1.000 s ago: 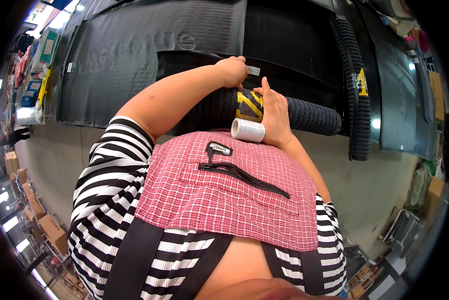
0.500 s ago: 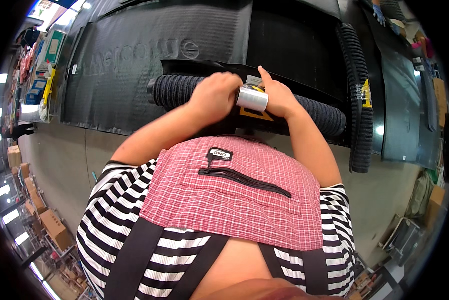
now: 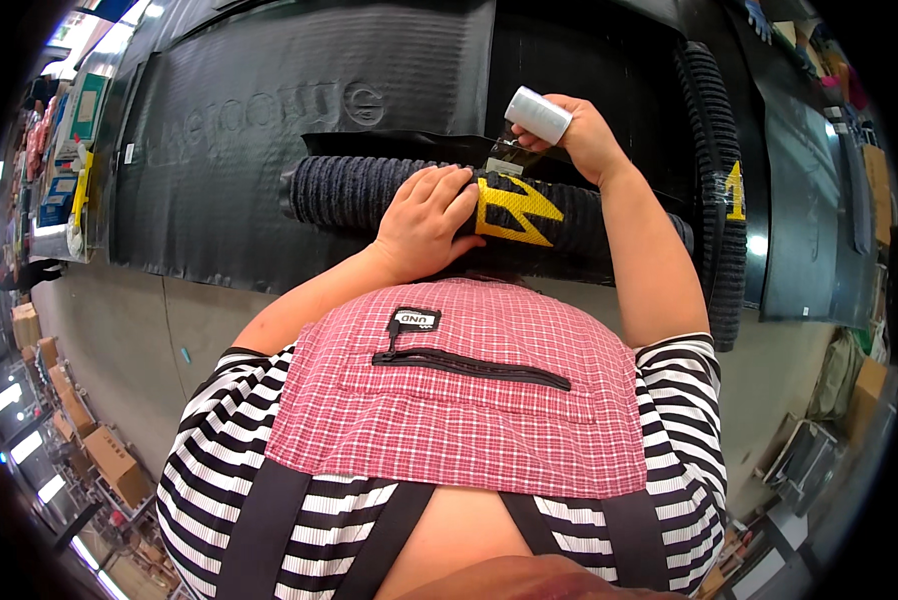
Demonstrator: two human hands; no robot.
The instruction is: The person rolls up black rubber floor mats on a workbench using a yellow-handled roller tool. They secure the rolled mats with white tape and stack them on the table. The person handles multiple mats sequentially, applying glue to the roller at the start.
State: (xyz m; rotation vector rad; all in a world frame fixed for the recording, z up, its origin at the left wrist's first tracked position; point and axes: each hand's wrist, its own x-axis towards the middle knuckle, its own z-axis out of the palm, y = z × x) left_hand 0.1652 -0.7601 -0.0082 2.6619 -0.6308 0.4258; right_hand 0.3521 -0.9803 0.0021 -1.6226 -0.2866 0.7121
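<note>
A dark ribbed rolled-up mat [image 3: 349, 193] with a yellow mark lies crosswise in front of me. My left hand [image 3: 427, 220] is laid over its middle, fingers stretched over the top and thumb apart, just left of the yellow mark. Above and beyond the mat, my right hand [image 3: 581, 135] is closed round a silvery-white roll of clear film [image 3: 539, 115]. A see-through strip of film [image 3: 509, 155] hangs between that roll and the mat. Beside it, a small pale label [image 3: 505, 167] shows at the mat's far side.
Black embossed sheeting [image 3: 299, 90] covers the work surface under the mat. Another rolled mat [image 3: 714, 150], with a yellow mark, lies lengthwise at the right. Boxes and a yellow item [image 3: 83, 190] stand at the far left. At the top right edge shows another person's gloved hand [image 3: 759, 20].
My right hand has lifted the film roll up and away from the mat. My left hand has flattened onto the mat, whose yellow mark has turned into fuller view.
</note>
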